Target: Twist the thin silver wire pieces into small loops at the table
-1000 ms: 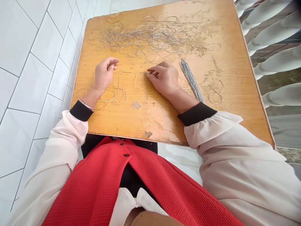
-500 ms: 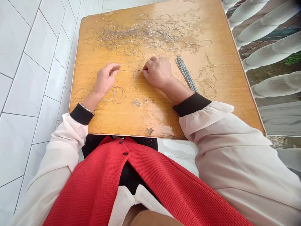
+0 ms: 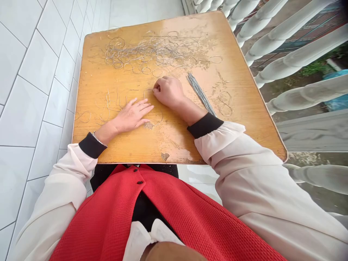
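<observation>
My right hand (image 3: 169,90) is closed in a pinch near the middle of the table, with a thin wire (image 3: 147,90) curving out to the left of its fingertips. Low over the wood, my left hand (image 3: 133,114) is open, fingers spread and pointing right. Beneath and beyond it lie several loose bent wires (image 3: 108,99), partly covered by the hand. A curved end of wire (image 3: 161,119) shows between the two hands. Right of my right hand rests a bundle of straight grey wires (image 3: 200,93), its near end hidden by the sleeve.
A large tangle of looped wires (image 3: 152,52) spreads across the far part of the wooden table (image 3: 174,141). A twisted wire loop (image 3: 225,103) lies at the right. A white tiled wall (image 3: 38,90) runs along the left, a white balustrade (image 3: 280,69) along the right.
My left hand has moved right and toward me, its fingers going from a near-pinch to spread. My right hand keeps its pinch on the wire. The whole view has shifted slightly.
</observation>
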